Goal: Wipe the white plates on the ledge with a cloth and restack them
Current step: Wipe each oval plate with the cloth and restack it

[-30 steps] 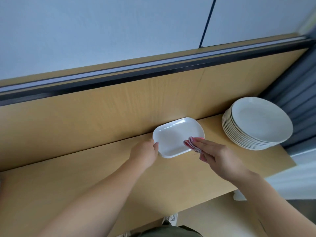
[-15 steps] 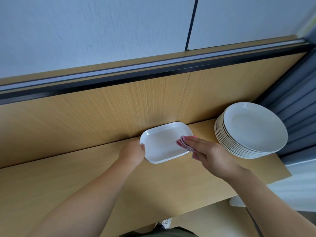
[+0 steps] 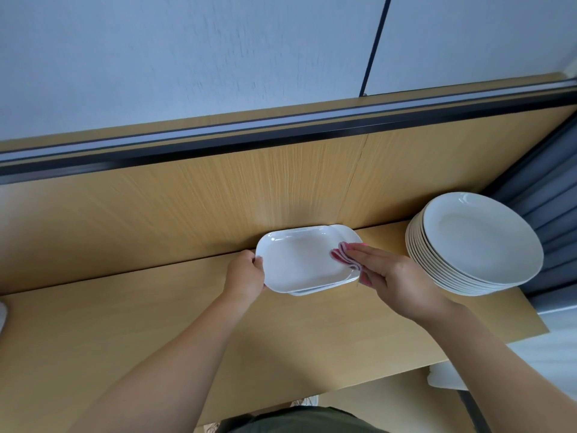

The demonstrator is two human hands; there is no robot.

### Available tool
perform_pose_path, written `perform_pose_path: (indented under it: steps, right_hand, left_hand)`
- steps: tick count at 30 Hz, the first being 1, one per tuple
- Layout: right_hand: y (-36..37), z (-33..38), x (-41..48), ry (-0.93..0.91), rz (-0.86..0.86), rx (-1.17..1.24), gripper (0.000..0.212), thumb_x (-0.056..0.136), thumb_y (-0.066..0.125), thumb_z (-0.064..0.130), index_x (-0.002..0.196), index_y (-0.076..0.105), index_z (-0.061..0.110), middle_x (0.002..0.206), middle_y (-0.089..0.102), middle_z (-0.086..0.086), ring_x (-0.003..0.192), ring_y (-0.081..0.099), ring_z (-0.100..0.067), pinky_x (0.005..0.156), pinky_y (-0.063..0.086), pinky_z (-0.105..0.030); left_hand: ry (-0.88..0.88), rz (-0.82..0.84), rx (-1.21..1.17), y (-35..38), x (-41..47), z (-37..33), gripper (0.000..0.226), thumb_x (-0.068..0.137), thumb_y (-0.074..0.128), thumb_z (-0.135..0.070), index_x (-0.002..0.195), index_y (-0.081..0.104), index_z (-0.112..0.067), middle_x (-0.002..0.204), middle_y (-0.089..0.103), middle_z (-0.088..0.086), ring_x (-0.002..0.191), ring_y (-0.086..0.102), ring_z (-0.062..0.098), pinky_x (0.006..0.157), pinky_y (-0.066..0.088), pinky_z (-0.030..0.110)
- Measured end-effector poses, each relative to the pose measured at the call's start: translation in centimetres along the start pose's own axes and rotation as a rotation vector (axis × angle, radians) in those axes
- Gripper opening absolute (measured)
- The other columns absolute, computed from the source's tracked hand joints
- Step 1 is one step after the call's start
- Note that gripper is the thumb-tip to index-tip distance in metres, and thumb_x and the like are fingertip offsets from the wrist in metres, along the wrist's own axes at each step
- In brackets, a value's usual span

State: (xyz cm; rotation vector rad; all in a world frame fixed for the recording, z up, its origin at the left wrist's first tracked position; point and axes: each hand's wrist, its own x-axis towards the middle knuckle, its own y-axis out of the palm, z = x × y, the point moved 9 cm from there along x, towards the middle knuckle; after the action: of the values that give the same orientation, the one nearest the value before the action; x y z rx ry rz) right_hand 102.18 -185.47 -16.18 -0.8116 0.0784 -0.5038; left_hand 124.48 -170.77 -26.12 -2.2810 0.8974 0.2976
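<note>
The left hand (image 3: 246,275) grips the left rim of the plate (image 3: 296,264), fingers curled round the edge. The right hand (image 3: 393,276) lies flat, fingers straight, pressing the cloth (image 3: 342,257) onto the plate's right end. The plate sits askew on a second plate (image 3: 345,234), both on the ledge (image 3: 140,332) against the back panel (image 3: 218,201). A stack (image 3: 474,245) of round plates stands just to the right.
</note>
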Motion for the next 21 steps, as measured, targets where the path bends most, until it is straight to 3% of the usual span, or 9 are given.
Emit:
perform_pose_path:
  steps: [5, 11, 15, 18, 20, 21]
  right_hand:
    - [0.6, 2.1, 0.6, -0.017, 0.002, 0.019, 0.055, 0.092, 0.054, -0.01, 0.138, 0.055, 0.022, 0.14, 0.052, 0.02, 0.136, 0.038, 0.002, 0.099, 0.052, -0.033]
    - [3.0, 6.3, 1.8, -0.067, 0.009, 0.007, 0.063, 0.091, 0.055, -0.011, 0.14, 0.05, 0.028, 0.142, 0.046, 0.027, 0.137, 0.037, 0.001, 0.102, 0.04, -0.013]
    - [6.4, 9.4, 2.6, -0.062, 0.033, 0.045, 0.062, 0.092, 0.053, -0.011, 0.14, 0.043, 0.028, 0.139, 0.043, 0.031, 0.137, 0.035, 0.004, 0.098, 0.036, -0.003]
    - [9.4, 11.9, 3.0, -0.104, 0.068, 0.088, 0.061, 0.092, 0.054, -0.011, 0.14, 0.044, 0.026, 0.138, 0.045, 0.034, 0.131, 0.043, 0.004, 0.095, 0.046, -0.012]
    - [11.1, 13.1, 3.3, -0.108, 0.086, 0.074, 0.065, 0.091, 0.055, -0.012, 0.14, 0.047, 0.03, 0.14, 0.046, 0.029, 0.123, 0.052, -0.005, 0.09, 0.054, -0.023]
    - [11.8, 13.5, 3.4, -0.109, 0.086, 0.065, 0.065, 0.09, 0.055, -0.013, 0.139, 0.048, 0.029, 0.141, 0.047, 0.026, 0.123, 0.052, -0.001, 0.088, 0.055, -0.024]
  left_hand:
    - [0.048, -0.072, 0.028, -3.2, -1.2, 1.1, 0.023, 0.101, 0.04, -0.02, 0.093, 0.057, -0.007, 0.084, 0.062, 0.008, 0.071, 0.065, 0.024, 0.052, 0.046, 0.025]
    - [0.035, -0.151, 0.091, -9.6, -3.0, 4.8, 0.025, 0.1, 0.04, -0.02, 0.089, 0.054, -0.003, 0.075, 0.058, 0.009, 0.058, 0.051, 0.016, 0.048, 0.033, 0.025]
    - [-0.029, -0.181, 0.093, -13.2, -4.2, 9.4, 0.024, 0.1, 0.041, -0.019, 0.088, 0.054, -0.003, 0.072, 0.053, 0.005, 0.06, 0.045, 0.017, 0.05, 0.032, 0.027]
    - [-0.06, -0.194, 0.063, -15.5, -4.9, 12.6, 0.021, 0.1, 0.042, -0.018, 0.088, 0.054, -0.006, 0.072, 0.052, 0.003, 0.06, 0.043, 0.016, 0.054, 0.032, 0.029]
    - [-0.07, -0.186, 0.058, -16.7, -5.2, 14.1, 0.021, 0.1, 0.042, -0.017, 0.085, 0.054, -0.008, 0.072, 0.052, 0.003, 0.062, 0.041, 0.015, 0.054, 0.032, 0.029]
    - [-0.075, -0.181, 0.059, -17.1, -5.3, 14.9, 0.022, 0.1, 0.042, -0.017, 0.083, 0.053, -0.009, 0.072, 0.051, 0.002, 0.062, 0.04, 0.015, 0.054, 0.031, 0.029]
